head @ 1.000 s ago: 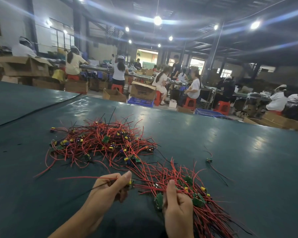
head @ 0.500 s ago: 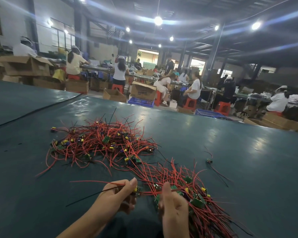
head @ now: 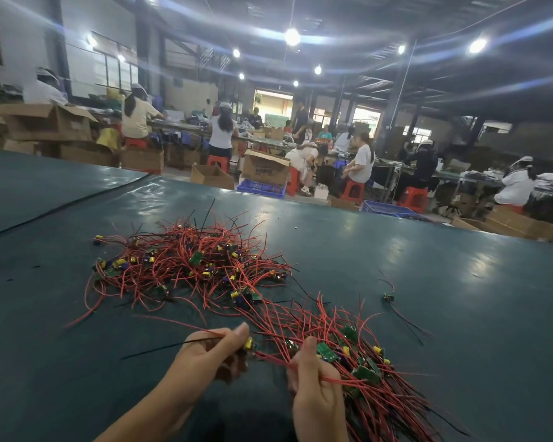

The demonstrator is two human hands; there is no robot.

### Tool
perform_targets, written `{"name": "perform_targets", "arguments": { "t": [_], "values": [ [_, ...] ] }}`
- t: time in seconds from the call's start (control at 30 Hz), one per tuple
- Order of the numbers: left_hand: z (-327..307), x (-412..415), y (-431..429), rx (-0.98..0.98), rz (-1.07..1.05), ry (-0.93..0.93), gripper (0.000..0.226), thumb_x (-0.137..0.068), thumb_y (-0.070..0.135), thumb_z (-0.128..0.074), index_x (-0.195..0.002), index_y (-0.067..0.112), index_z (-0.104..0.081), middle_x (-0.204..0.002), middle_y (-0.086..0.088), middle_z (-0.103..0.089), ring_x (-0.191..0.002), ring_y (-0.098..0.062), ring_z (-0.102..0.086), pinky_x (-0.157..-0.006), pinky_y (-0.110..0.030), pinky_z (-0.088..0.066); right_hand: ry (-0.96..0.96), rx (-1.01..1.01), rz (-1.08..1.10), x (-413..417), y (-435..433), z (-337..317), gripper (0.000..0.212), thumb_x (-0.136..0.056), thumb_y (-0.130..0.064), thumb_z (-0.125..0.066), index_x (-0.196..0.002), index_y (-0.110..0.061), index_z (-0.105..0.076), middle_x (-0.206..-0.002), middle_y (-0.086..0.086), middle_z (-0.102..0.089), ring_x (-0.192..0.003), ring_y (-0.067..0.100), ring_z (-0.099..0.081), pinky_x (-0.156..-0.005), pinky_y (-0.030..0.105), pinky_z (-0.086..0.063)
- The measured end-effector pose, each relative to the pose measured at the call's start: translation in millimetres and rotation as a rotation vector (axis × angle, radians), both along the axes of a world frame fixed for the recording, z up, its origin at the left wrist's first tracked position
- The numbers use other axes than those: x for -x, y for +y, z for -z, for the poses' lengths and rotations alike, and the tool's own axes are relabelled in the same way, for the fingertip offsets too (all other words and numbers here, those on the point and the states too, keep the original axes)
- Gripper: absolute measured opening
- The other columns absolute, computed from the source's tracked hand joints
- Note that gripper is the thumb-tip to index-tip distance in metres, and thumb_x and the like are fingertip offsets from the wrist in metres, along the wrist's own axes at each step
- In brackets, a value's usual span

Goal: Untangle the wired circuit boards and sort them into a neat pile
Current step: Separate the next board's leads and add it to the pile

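The tangled heap (head: 192, 263) of red-wired circuit boards lies on the green table (head: 460, 282). Nearer than the heap, the left hand (head: 211, 355) pinches one wired board (head: 249, 342) (yellow capacitor showing). The right hand (head: 313, 393) curls round red wires of the aligned pile (head: 364, 371), near-right of the heap. A stray board (head: 389, 297) lies well right of the heap.

Tangled heap (head: 186, 266) on table (head: 428, 298), sorted pile (head: 374, 387) nearer right, stray board (head: 389, 297) farther right.
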State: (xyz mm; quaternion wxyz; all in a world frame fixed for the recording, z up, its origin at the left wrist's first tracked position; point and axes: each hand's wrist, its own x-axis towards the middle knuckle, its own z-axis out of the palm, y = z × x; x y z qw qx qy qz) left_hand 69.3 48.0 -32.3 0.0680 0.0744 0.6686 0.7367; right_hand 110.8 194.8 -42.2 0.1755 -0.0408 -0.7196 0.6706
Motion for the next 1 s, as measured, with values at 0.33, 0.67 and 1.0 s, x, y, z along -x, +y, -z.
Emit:
{"name": "perform_targets", "arguments": {
  "t": [0.33,0.67,1.0],
  "values": [
    [2.4,11.9,-7.4,-0.270,-0.110,-0.220,0.034,-0.063,0.046,-0.071,-0.052,0.014,-0.063,-0.058,-0.012,-0.059,-0.044,-0.018,-0.051,-0.042,-0.023,-0.042,0.052,0.190,0.061,6.3,10.4,2.5,0.053,-0.081,-0.057,-0.036,-0.044,-0.019,-0.042,-0.043,-0.006,-0.027,-0.038,0.009,-0.025,-0.041,0.024,-0.020],
    [3.1,11.1,-6.1,-0.493,0.034,-0.290,0.027,-0.067,0.028,-0.069,-0.086,0.010,-0.063,-0.068,-0.003,-0.060,-0.048,-0.013,-0.057,-0.040,-0.021,-0.044,0.070,0.264,0.032,5.1,12.9,0.4,0.068,-0.084,-0.072,-0.040,-0.043,-0.018,-0.045,-0.043,-0.002,-0.026,-0.037,0.010,-0.023,-0.042,0.030,-0.015],
    [8.1,19.7,-3.1,-0.515,0.244,-0.478,0.039,-0.072,0.049,-0.056,-0.053,0.015,-0.051,-0.054,-0.001,-0.041,-0.044,-0.016,-0.039,-0.046,-0.026,-0.033,0.081,0.086,-0.051,6.7,10.6,0.9,0.073,-0.071,-0.084,-0.035,-0.049,-0.018,-0.059,-0.040,-0.004,-0.035,-0.036,0.009,-0.031,-0.041,0.024,-0.027]
  ]
}}
